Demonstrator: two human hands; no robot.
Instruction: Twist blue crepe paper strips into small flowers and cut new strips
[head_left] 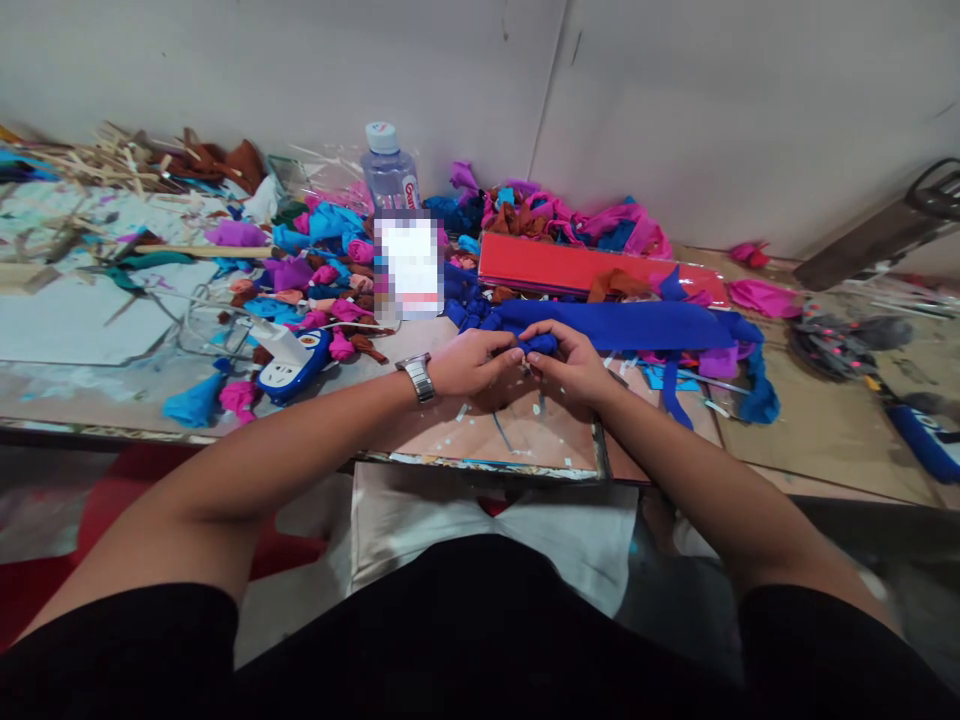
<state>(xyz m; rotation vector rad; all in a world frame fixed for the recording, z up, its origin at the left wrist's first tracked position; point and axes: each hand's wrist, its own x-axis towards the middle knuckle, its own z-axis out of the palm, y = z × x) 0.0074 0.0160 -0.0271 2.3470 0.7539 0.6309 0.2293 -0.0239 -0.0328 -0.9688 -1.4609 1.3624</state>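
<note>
Between my two hands is a small rolled piece of blue crepe paper (541,345), shaped like a bud. My left hand (469,362), with a metal watch on the wrist, pinches its lower left side. Fingers of my right hand (574,365) are curled round its top and right side. Just behind the hands a long blue crepe paper strip (622,326) lies across the table. Several finished-looking blue rolled pieces (466,298) lie to the left of that strip.
A phone (409,265) leans against a bottle (388,175). A blue power strip (294,368) with a charger sits at left, among pink, blue and brown paper rolls (341,345). Red paper sheets (585,268) lie behind. The table's front edge (487,463) is near me.
</note>
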